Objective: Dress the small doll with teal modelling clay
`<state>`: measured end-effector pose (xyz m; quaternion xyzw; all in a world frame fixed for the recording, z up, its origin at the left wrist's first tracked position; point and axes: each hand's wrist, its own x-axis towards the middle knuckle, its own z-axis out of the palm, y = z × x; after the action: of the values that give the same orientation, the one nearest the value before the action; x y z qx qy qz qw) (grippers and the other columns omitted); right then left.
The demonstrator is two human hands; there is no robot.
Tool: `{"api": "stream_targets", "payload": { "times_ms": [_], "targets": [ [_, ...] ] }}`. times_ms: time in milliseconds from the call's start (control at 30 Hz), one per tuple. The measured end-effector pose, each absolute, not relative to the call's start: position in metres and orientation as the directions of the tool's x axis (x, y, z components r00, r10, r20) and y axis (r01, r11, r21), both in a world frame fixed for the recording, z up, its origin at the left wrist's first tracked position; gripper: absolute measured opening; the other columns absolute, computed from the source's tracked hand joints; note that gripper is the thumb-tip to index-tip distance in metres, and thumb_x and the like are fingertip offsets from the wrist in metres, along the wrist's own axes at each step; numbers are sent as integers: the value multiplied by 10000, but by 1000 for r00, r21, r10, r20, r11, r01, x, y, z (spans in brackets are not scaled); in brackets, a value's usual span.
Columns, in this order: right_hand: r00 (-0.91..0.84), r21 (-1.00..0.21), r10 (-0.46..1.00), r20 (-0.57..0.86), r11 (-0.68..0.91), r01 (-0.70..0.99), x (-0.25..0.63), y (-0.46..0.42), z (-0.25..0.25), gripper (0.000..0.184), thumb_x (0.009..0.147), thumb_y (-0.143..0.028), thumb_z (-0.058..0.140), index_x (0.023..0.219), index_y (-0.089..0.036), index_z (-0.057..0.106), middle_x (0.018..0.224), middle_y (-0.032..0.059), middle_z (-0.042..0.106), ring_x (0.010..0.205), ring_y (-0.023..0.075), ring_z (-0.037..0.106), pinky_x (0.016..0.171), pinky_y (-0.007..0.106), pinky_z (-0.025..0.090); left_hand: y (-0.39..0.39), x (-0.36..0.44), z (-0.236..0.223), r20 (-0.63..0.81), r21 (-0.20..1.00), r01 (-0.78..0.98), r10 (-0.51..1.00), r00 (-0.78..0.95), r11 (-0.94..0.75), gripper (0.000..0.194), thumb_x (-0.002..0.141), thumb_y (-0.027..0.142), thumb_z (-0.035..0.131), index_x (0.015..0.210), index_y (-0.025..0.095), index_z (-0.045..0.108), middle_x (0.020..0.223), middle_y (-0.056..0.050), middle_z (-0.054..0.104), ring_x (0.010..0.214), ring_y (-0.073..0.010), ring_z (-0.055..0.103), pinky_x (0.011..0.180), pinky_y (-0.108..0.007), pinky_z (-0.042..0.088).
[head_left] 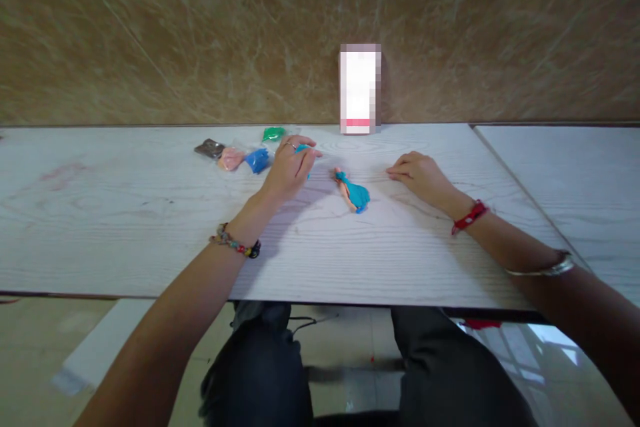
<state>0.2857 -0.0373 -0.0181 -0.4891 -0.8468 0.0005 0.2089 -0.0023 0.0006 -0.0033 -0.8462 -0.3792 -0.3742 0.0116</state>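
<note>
My left hand (290, 168) is over the table, its fingers curled round a piece of teal clay (301, 147); a ring shows on one finger. More teal peeks out below the thumb side, and the hand hides the rest. Between my hands lies a small clay figure (356, 193) with a teal dress-like part, a peach strip along its left side and a bit of blue at the lower end. To its right, my right hand (417, 175) rests low at the tabletop with thumb and fingertips pressed together. Whatever they may pinch is too small to see.
Left of my left hand lie clear packets of clay: green (273, 134), blue (257, 161), peach (231, 159) and dark brown (209, 148). A phone-like upright object (357, 90), blurred out, leans on the marbled wall (200, 33). The white wood-grain table (320, 260) has a seam at right.
</note>
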Motion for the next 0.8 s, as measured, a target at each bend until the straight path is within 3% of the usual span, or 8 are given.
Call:
{"api": "stream_targets", "payload": {
  "times_ms": [167, 267, 400, 533, 667, 800],
  "targets": [
    [-526, -229, 778, 345, 613, 756, 285, -39, -18, 194, 810, -195, 543, 831, -216, 735, 883, 47, 689, 849, 189, 590, 769, 316, 470, 1, -3, -2, 659, 263, 658, 630, 412, -705, 402, 911, 320, 270, 835, 182, 641, 983, -72, 596, 1012, -200, 508, 941, -414, 390],
    [-406, -236, 833, 376, 510, 827, 285, -38, -18, 191, 797, -174, 546, 797, -194, 735, 854, 51, 701, 834, 197, 603, 770, 332, 475, 2, -5, -3, 678, 266, 665, 626, 386, -698, 394, 909, 316, 279, 829, 184, 643, 973, -73, 600, 1001, -200, 516, 946, -421, 387],
    [-480, -243, 803, 353, 575, 781, 288, -37, -18, 174, 791, -195, 563, 822, -195, 734, 855, 40, 708, 844, 187, 611, 765, 310, 483, 3, -9, -4, 678, 283, 672, 638, 365, -684, 394, 912, 308, 280, 830, 187, 645, 970, -77, 595, 998, -208, 523, 938, -429, 392],
    [-385, -264, 840, 382, 499, 825, 291, -36, -19, 183, 783, -195, 556, 816, -204, 736, 853, 32, 714, 836, 190, 630, 767, 322, 493, 4, -10, -5, 671, 283, 673, 643, 370, -683, 389, 910, 314, 283, 823, 194, 643, 965, -73, 592, 1002, -209, 521, 934, -429, 392],
    [-484, -286, 789, 379, 597, 749, 292, -35, -21, 179, 772, -200, 564, 803, -233, 738, 853, 10, 716, 873, 187, 627, 801, 319, 494, 3, -8, -5, 660, 274, 663, 637, 398, -697, 389, 909, 320, 283, 842, 184, 641, 959, -76, 589, 984, -207, 519, 926, -426, 396],
    [-364, -315, 840, 403, 500, 806, 293, -34, -21, 180, 768, -199, 563, 800, -234, 738, 832, 8, 718, 844, 186, 639, 790, 325, 502, 4, -7, -5, 660, 274, 640, 625, 417, -717, 399, 910, 336, 278, 854, 180, 642, 948, -77, 593, 981, -208, 518, 938, -428, 388]
  ]
}}
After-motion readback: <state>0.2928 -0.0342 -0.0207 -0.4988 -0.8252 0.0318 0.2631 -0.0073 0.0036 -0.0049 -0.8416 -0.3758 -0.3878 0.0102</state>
